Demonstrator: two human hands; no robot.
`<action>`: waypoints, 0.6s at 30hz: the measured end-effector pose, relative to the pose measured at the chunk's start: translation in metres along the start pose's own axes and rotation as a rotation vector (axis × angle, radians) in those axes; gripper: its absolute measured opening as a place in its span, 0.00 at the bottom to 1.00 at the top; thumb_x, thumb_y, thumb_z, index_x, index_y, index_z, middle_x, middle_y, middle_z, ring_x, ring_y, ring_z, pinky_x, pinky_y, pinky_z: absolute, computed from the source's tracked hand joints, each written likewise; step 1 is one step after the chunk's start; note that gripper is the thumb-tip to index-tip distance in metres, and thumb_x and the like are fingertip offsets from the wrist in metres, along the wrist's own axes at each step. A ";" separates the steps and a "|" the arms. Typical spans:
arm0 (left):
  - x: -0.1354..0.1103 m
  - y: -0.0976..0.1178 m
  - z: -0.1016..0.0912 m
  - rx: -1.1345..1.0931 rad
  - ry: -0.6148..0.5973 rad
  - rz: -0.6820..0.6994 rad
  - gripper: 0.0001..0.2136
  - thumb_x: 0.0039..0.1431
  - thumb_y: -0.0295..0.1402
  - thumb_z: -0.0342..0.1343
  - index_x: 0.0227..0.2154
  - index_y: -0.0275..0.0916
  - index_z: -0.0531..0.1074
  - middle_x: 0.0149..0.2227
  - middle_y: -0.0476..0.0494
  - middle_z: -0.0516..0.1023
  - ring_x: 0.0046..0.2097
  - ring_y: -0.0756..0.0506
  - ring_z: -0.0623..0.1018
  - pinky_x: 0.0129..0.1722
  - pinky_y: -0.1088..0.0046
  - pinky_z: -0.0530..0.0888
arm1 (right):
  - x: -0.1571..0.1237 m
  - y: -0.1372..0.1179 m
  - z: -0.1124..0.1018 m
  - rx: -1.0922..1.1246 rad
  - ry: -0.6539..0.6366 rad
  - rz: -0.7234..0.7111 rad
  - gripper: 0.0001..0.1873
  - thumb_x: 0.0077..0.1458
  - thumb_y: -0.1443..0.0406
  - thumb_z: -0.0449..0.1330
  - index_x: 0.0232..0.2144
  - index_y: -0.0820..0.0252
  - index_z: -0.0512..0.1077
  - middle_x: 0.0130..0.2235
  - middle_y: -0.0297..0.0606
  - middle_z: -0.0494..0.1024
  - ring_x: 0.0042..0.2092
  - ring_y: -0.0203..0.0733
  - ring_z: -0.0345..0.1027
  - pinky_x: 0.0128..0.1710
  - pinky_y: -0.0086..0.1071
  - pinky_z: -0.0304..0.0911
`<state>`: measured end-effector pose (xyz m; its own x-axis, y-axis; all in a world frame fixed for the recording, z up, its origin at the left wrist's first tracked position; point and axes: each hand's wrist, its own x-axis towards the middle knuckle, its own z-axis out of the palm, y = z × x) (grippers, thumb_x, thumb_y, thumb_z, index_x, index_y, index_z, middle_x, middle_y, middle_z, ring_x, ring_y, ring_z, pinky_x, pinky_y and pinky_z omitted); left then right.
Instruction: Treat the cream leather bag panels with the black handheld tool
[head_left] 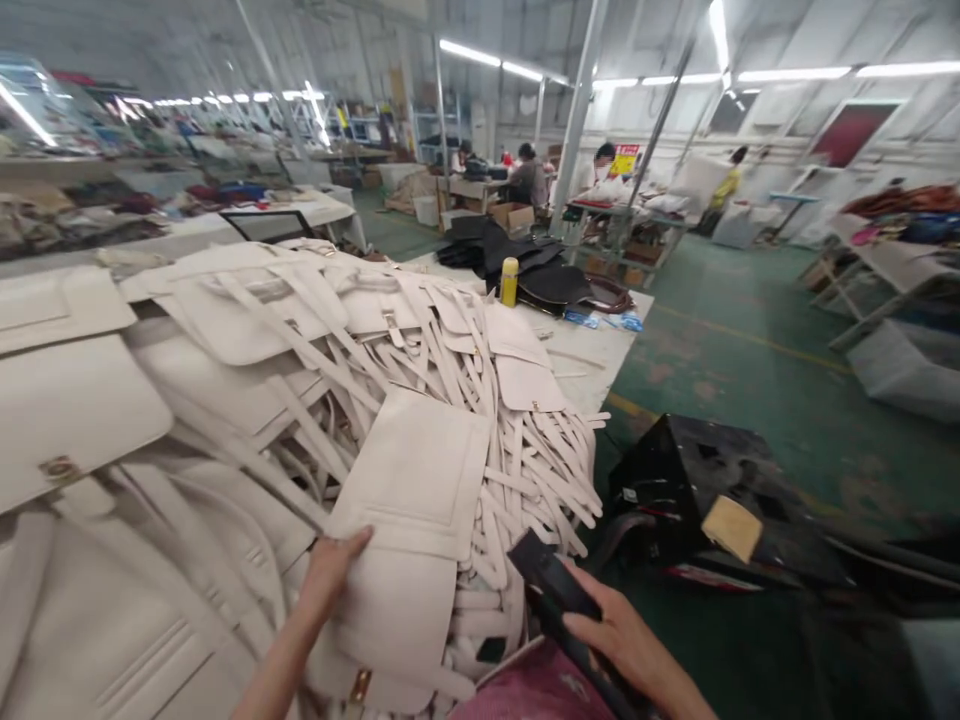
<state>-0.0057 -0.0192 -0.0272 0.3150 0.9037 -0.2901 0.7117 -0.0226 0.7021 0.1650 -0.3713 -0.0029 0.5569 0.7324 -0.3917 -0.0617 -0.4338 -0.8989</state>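
My left hand (334, 570) is at the left edge of a cream leather bag (420, 470), thumb on top and fingers out of sight beneath it. The bag lies with its panel away from me; a gold-coloured clasp (361, 685) shows at its near end. In my right hand (619, 635), closed around it, is a long black handheld tool (551, 580), whose exact kind I cannot make out. It points up and left, just right of the bag. Many similar cream bags (82, 400) and loose straps (536, 465) are heaped around.
A yellow bottle (509, 282) stands by black sheet pieces (517, 255) on the table (600, 350). Right of the table, a black vehicle-like object (705, 480) carries a tan piece (732, 528). Several people work farther back among tables and posts.
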 end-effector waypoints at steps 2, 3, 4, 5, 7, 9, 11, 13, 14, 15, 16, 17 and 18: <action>0.003 -0.002 0.006 -0.043 -0.075 -0.037 0.10 0.46 0.36 0.57 0.27 0.32 0.71 0.24 0.42 0.76 0.28 0.42 0.76 0.26 0.71 0.72 | -0.002 -0.003 0.006 -0.002 -0.073 -0.013 0.31 0.43 0.62 0.56 0.53 0.57 0.61 0.39 0.37 0.75 0.38 0.46 0.67 0.39 0.35 0.63; 0.005 -0.003 0.008 -0.060 -0.103 -0.049 0.11 0.46 0.35 0.57 0.28 0.31 0.71 0.26 0.41 0.77 0.29 0.42 0.76 0.26 0.71 0.72 | 0.001 -0.004 0.011 0.000 -0.096 -0.023 0.31 0.43 0.63 0.56 0.52 0.57 0.61 0.40 0.36 0.75 0.39 0.46 0.67 0.40 0.35 0.63; 0.007 -0.004 0.009 -0.073 -0.120 -0.056 0.11 0.47 0.35 0.57 0.29 0.31 0.71 0.27 0.40 0.77 0.29 0.42 0.76 0.27 0.71 0.72 | 0.005 -0.004 0.016 0.004 -0.110 -0.034 0.31 0.42 0.63 0.56 0.52 0.56 0.62 0.39 0.35 0.75 0.39 0.46 0.67 0.40 0.34 0.63; 0.009 -0.007 0.009 -0.079 -0.127 -0.058 0.11 0.47 0.35 0.56 0.30 0.30 0.71 0.28 0.40 0.77 0.30 0.42 0.76 0.27 0.72 0.72 | 0.010 -0.005 0.021 0.011 -0.126 -0.037 0.31 0.42 0.64 0.56 0.52 0.57 0.61 0.38 0.35 0.75 0.36 0.45 0.67 0.38 0.34 0.63; 0.011 -0.012 0.010 -0.079 -0.134 -0.051 0.11 0.47 0.34 0.56 0.31 0.30 0.70 0.30 0.39 0.77 0.32 0.43 0.76 0.29 0.72 0.73 | 0.023 -0.004 0.030 0.031 -0.165 0.001 0.32 0.43 0.64 0.55 0.54 0.57 0.59 0.31 0.34 0.75 0.28 0.40 0.66 0.29 0.31 0.64; 0.014 -0.017 0.010 -0.076 -0.149 -0.038 0.12 0.47 0.35 0.56 0.31 0.30 0.70 0.31 0.39 0.77 0.33 0.42 0.76 0.31 0.72 0.73 | 0.036 -0.005 0.038 0.052 -0.221 0.053 0.32 0.44 0.65 0.54 0.55 0.56 0.57 0.23 0.30 0.71 0.19 0.34 0.60 0.19 0.26 0.59; 0.015 -0.021 0.011 -0.064 -0.166 -0.027 0.14 0.46 0.37 0.56 0.30 0.29 0.71 0.30 0.38 0.77 0.33 0.41 0.76 0.30 0.70 0.73 | 0.048 -0.008 0.045 0.070 -0.269 0.041 0.31 0.44 0.66 0.54 0.53 0.55 0.59 0.20 0.27 0.67 0.16 0.31 0.55 0.15 0.23 0.54; 0.016 -0.024 0.012 -0.049 -0.180 -0.017 0.16 0.45 0.40 0.57 0.29 0.28 0.71 0.28 0.37 0.77 0.33 0.39 0.76 0.30 0.68 0.73 | 0.060 -0.013 0.051 0.084 -0.302 -0.007 0.27 0.42 0.68 0.54 0.49 0.54 0.64 0.21 0.27 0.66 0.18 0.29 0.54 0.15 0.21 0.52; 0.017 -0.026 0.013 -0.045 -0.186 -0.011 0.16 0.45 0.40 0.57 0.28 0.28 0.71 0.28 0.37 0.76 0.33 0.39 0.76 0.30 0.68 0.73 | 0.066 -0.015 0.053 0.087 -0.322 -0.016 0.25 0.41 0.69 0.54 0.46 0.55 0.67 0.21 0.26 0.65 0.18 0.28 0.53 0.15 0.20 0.51; 0.018 -0.027 0.013 -0.042 -0.193 -0.003 0.17 0.45 0.41 0.56 0.28 0.28 0.71 0.28 0.37 0.76 0.34 0.39 0.76 0.31 0.68 0.73 | 0.073 -0.017 0.055 0.087 -0.343 -0.014 0.24 0.41 0.69 0.54 0.44 0.55 0.68 0.20 0.26 0.64 0.18 0.28 0.53 0.15 0.20 0.50; 0.018 -0.028 0.014 -0.042 -0.199 0.007 0.17 0.45 0.41 0.56 0.29 0.28 0.71 0.29 0.37 0.77 0.34 0.40 0.76 0.32 0.69 0.73 | 0.080 -0.019 0.057 0.083 -0.363 -0.003 0.23 0.41 0.69 0.54 0.43 0.55 0.69 0.19 0.25 0.63 0.17 0.28 0.53 0.14 0.20 0.50; 0.019 -0.029 0.014 -0.043 -0.205 0.018 0.16 0.46 0.40 0.55 0.30 0.29 0.71 0.30 0.38 0.77 0.35 0.40 0.76 0.33 0.69 0.73 | 0.087 -0.020 0.058 0.080 -0.378 0.012 0.23 0.41 0.68 0.55 0.43 0.55 0.69 0.18 0.25 0.62 0.16 0.28 0.53 0.14 0.20 0.50; 0.020 -0.029 0.014 -0.045 -0.212 0.028 0.16 0.47 0.40 0.55 0.31 0.29 0.71 0.31 0.38 0.77 0.36 0.41 0.76 0.34 0.70 0.72 | 0.094 -0.021 0.058 0.077 -0.388 0.022 0.23 0.41 0.68 0.55 0.44 0.55 0.68 0.17 0.25 0.61 0.16 0.29 0.53 0.14 0.21 0.51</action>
<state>-0.0118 -0.0069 -0.0627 0.4626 0.7929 -0.3966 0.6734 -0.0233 0.7389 0.1703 -0.2629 -0.0318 0.2009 0.8739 -0.4426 -0.1406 -0.4214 -0.8959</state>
